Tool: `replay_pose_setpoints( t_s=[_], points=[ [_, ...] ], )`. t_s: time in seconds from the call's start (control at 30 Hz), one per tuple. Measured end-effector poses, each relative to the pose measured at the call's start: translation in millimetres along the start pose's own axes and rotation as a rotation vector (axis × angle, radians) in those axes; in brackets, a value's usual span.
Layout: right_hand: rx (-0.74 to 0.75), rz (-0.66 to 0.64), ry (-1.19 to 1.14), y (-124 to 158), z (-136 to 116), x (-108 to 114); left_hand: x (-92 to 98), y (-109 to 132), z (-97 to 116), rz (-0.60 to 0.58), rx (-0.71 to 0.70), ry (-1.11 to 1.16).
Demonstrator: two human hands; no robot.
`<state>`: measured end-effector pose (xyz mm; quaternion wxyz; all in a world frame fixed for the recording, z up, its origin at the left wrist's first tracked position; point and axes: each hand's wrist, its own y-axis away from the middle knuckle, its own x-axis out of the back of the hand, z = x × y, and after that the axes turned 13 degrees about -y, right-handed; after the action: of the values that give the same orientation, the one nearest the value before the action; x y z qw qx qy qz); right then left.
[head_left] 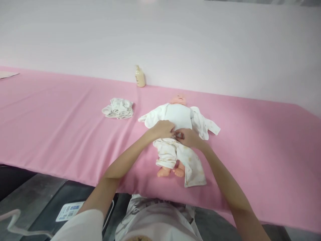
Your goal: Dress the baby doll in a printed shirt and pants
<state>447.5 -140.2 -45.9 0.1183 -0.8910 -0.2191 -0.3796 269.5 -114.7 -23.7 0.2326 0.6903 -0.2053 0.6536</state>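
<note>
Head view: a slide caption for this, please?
Left hand and right hand meet on a baby doll in a white outfit, on pink cloth.

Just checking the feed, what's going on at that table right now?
A person's bare left hand and right hand meet at the middle of a peach-coloured baby doll lying face up, touching its white printed garment. A folded white cloth and a cream pump bottle sit nearby on the pink tablecloth.
</note>
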Motion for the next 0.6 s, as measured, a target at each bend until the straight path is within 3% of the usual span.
replay_pose_setpoints(
  t_s=[0.2, 0.3, 0.37, 0.47, 0.6],
  points=[
    [0.068, -0.253, -0.136, 8.7, -6.2, 4.3, 7.2, 11.0, -4.3, -0.134, -0.154, 0.113],
    [0.076, -0.293, -0.16, 10.4, -7.0, 5.6, 12.6, 15.4, -2.7, -0.156, -0.278, 0.267],
    [0.084, -0.269, -0.224, 10.1, -7.6, 6.2, 16.1, 16.4, -1.5, -0.106, -0.323, 0.425],
    [0.057, -0.2, -0.549, 7.8, -7.9, 6.8, 18.4, 14.8, -0.9, -0.006, -0.283, 0.672],
    [-0.07, 0.009, -0.984, 3.2, -8.7, 2.8, 17.3, 11.7, -1.5, 0.037, -0.18, 0.89]
  ],
)
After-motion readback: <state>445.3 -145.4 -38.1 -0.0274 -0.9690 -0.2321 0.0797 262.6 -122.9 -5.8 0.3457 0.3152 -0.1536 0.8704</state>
